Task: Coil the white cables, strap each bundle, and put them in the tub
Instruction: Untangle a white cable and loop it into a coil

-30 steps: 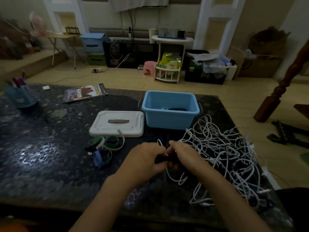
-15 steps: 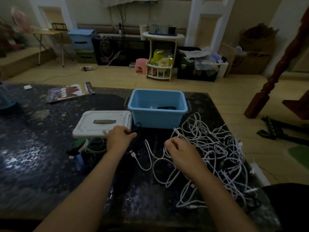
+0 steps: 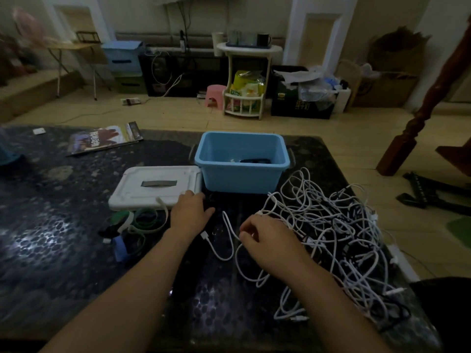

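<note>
A tangled pile of white cables (image 3: pixel 331 238), with some black ones mixed in, covers the table's right side. My right hand (image 3: pixel 262 240) rests at the pile's left edge and pinches one white cable (image 3: pixel 229 240), whose plug end lies loose toward my left hand. My left hand (image 3: pixel 190 212) lies palm down by the near right corner of the white lid (image 3: pixel 153 187); its fingertips are hidden, and something dark lies just beyond it. The blue tub (image 3: pixel 242 177) stands behind both hands with a dark item and a white bit inside. Green, white and blue straps (image 3: pixel 137 222) lie left of my left hand.
A magazine (image 3: pixel 102 141) lies at the far left of the dark stone table (image 3: pixel 51 250). A blue container (image 3: pixel 7 154) is cut off at the left edge. A wooden post (image 3: pixel 420 118) stands on the floor to the right, past the table's right edge.
Both hands were together on a dark item in front of the pile. My left hand has moved forward-left to the lid's corner; my right hand has taken a white cable.
</note>
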Demonstrator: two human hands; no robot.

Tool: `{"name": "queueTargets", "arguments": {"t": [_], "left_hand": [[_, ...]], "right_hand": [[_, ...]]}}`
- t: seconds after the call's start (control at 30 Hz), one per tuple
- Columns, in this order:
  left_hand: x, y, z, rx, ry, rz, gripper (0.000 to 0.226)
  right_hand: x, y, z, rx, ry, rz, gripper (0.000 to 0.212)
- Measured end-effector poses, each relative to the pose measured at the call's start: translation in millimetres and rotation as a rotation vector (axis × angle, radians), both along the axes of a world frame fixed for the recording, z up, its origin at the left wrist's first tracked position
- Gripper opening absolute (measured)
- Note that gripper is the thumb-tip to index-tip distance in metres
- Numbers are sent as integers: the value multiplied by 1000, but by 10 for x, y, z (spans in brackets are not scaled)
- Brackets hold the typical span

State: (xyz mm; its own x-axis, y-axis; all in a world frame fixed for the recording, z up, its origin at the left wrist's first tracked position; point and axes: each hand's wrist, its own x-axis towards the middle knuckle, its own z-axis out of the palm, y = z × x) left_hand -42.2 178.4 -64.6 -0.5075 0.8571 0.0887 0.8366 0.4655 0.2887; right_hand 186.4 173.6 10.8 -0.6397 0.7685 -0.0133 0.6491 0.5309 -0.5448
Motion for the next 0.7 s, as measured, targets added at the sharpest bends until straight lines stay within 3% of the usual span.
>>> {"name": "queueTargets", "arguments": {"t": [0.17, 0.33, 0.47, 0.6, 0.7], "left_hand": [[-34, -67, 94, 37, -105, -11, 40], [-59, -251, 181, 108, -136, -152, 29], [-22, -494, 169, 130, 112, -377, 33], [19, -666, 75, 59, 220, -560, 36], [58, -700, 66, 26, 273, -574, 29]], "right_hand": [[-99, -16, -69, 132, -69, 65, 21], [-231, -33, -162, 129, -142, 113, 22], [-277, -22, -153, 140, -122, 90, 21], [-290, -52, -160, 138, -132, 95, 23], [-279, -76, -145, 139, -140, 100, 23]]}}
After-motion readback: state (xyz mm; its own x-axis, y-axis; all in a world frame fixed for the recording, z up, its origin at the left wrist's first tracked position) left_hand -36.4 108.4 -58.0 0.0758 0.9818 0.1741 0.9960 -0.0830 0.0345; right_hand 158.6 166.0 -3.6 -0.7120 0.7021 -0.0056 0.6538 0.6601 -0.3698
